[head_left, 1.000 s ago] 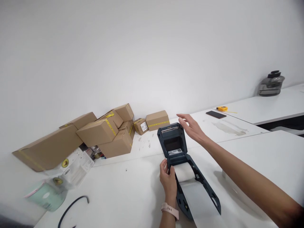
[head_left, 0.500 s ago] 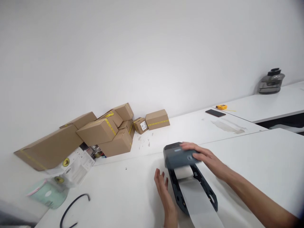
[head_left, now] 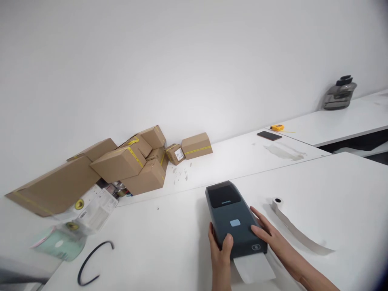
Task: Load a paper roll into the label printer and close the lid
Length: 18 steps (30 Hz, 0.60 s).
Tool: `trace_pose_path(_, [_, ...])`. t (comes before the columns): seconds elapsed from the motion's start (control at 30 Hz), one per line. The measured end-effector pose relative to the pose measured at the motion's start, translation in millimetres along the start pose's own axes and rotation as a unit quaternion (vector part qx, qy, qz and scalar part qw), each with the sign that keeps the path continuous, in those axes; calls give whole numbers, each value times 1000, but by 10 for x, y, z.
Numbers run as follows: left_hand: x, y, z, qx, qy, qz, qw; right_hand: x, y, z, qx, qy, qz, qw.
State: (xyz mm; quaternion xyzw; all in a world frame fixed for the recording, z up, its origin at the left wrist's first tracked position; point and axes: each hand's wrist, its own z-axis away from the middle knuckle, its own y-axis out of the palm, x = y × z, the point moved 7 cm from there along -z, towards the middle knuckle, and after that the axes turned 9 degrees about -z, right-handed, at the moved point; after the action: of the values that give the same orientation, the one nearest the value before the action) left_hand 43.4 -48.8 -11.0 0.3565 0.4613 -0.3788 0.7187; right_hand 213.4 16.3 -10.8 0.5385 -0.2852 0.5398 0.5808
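closed dark printer (head_left: 233, 213) on the white table (head_left: 169, 242), held at both sides.
the left hand (head_left: 220, 251) grips its left edge, thumb on top; the right hand (head_left: 272, 236) clasps its right side. white paper (head_left: 254, 268) sticks out of its near end; a partly unrolled roll (head_left: 277, 207) lies to the right.

This looks like an office or packing room: white desks (head_left: 169, 242) joined edge to edge against a plain white wall (head_left: 194, 60), taped cardboard boxes (head_left: 118, 163) piled at far left, a paper-fed printer (head_left: 222, 228) in the near middle, and a phone (head_left: 269, 136) and yellow tape measure (head_left: 277, 127) at far right.
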Motion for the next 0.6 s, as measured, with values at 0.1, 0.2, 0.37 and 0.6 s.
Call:
trace_pose_path(0.1, [108,-57,-50,-24,15,-19,999,-41,-15,9,7,7,-17,1000])
trace_pose_path(0.2, [169,-68,-85,-23,28,-29,999,-72,-53,-24,2,-1,-17,1000])
trace_pose_path(0.37, [56,-14,-82,-18,71,-43,996,-93,-41,-65,22,-26,2,999])
trace_pose_path(0.6, [158,-301,155,-82,83,-106,988,55,-25,40,24,-147,120,981])
